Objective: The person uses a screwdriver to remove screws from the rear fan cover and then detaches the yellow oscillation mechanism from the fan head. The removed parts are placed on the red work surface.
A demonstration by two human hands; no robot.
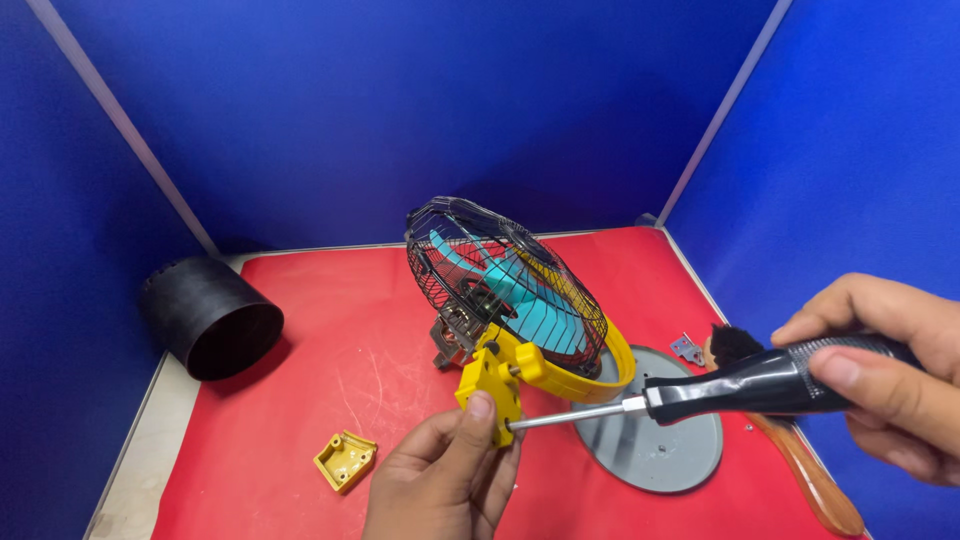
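A small fan with a black wire cage (505,285), teal blades and a yellow bracket (555,370) stands tilted on the red mat. My left hand (445,480) grips the yellow block (490,385) at the bracket's lower end, thumb on its face. My right hand (890,375) holds a screwdriver by its black handle (770,382). Its metal shaft (575,415) points left, with the tip against the yellow block beside my left thumb.
A grey round base plate (660,445) lies under the shaft. A loose yellow cover piece (346,460) sits at the front left, a black cylinder (212,318) lies on its side at the far left. A wooden-handled brush (800,460) and a small metal bracket (687,348) lie at the right. Blue walls enclose the mat.
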